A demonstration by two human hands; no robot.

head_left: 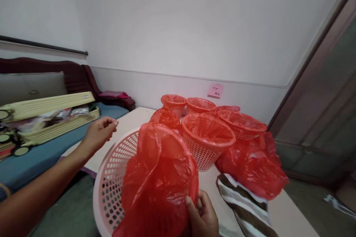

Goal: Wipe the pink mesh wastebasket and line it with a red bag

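In front of me a small basket is tilted, its rim and mouth draped with a thin red plastic bag. My right hand grips its rim at the lower right, thumb on the red film and fingers behind. Behind and to the left of it is a larger pale pink perforated basket, partly covered by the bag. My left hand is raised above the table's left side, fingers curled together in a pinch, with nothing visible in them. It is apart from both baskets.
On the white table stand several bag-lined baskets. A crumpled red bag and a striped brown-and-white cloth lie at the right. A yellow open case rests on a blue-covered sofa. A pink note is on the wall.
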